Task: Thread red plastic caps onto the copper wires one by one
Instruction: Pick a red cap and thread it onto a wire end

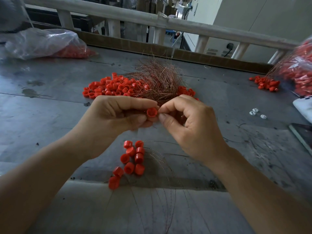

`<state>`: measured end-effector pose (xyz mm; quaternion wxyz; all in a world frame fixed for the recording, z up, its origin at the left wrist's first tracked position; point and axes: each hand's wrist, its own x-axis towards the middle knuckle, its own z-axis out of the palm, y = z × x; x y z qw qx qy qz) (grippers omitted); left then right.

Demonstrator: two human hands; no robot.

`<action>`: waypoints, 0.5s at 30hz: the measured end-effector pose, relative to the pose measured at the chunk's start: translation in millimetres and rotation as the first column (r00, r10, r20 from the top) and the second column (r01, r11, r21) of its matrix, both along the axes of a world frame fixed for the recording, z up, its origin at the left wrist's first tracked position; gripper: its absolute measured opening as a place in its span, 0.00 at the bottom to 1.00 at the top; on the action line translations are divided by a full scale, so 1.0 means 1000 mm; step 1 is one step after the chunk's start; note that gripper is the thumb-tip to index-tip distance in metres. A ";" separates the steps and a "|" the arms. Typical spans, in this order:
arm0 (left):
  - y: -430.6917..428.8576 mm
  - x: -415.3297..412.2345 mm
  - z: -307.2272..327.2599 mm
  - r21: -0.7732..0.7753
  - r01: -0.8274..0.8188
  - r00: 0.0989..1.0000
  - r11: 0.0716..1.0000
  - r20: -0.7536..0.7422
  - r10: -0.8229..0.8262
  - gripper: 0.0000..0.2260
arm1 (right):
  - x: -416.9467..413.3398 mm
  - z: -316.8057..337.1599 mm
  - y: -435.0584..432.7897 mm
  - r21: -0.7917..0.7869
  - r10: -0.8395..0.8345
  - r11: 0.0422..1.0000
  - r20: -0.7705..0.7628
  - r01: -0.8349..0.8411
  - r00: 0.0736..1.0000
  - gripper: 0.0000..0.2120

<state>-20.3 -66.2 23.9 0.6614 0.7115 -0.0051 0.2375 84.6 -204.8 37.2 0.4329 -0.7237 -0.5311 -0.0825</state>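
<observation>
Just above the middle of the flat grey worktop (50, 107), both bare hands are meeting fingertip to fingertip. The left hand (121, 114) is curling its fingers round a small red plastic cap (152, 112), gripping it between thumb and forefinger with the open end turned toward the other hand. The right hand (184, 122) is pressing thumb and forefinger tightly together right at the cap's mouth, the other fingers folded in; any strand between them is too fine to make out.

Just behind the hands a tangled bundle of thin copper wires (157, 81) is lying across a loose heap of red caps (109, 86). Nearer the person, a cluster of red caps on fine wires (133, 159) is resting on the worktop. Clear plastic bags of red caps are sitting at the far left (42, 43) and far right (300, 68). A pale wooden railing (152, 21) is running along the back.
</observation>
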 end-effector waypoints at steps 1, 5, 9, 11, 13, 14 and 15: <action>0.001 0.000 0.000 -0.012 0.010 1.000 1.000 -0.002 -0.010 0.17 | 0.000 0.000 0.000 -0.002 0.000 1.000 -0.004 0.000 1.000 0.04; 0.003 0.000 -0.002 -0.071 0.054 0.999 0.996 0.004 -0.053 0.16 | 0.000 0.002 -0.001 -0.004 0.002 1.000 -0.018 -0.002 1.000 0.04; 0.005 -0.001 -0.002 -0.055 0.044 0.999 0.998 -0.002 -0.044 0.13 | 0.000 0.002 -0.001 -0.019 0.001 1.000 -0.021 -0.001 1.000 0.04; 0.006 -0.001 -0.002 -0.054 0.042 0.999 0.998 -0.012 -0.043 0.13 | 0.000 0.003 -0.002 -0.028 0.007 1.000 -0.020 -0.007 1.000 0.04; 0.008 -0.001 -0.003 -0.075 0.058 0.998 0.996 -0.014 -0.059 0.16 | -0.001 0.004 -0.002 -0.025 0.016 1.000 -0.031 -0.017 0.999 0.04; 0.008 -0.002 -0.003 -0.095 0.067 0.998 0.993 -0.013 -0.068 0.17 | -0.001 0.004 -0.002 -0.024 0.023 0.999 -0.046 -0.025 0.999 0.03; 0.009 -0.002 -0.003 -0.113 0.077 0.997 0.991 -0.011 -0.079 0.17 | -0.002 0.005 -0.002 -0.025 0.032 0.999 -0.071 -0.034 0.997 0.03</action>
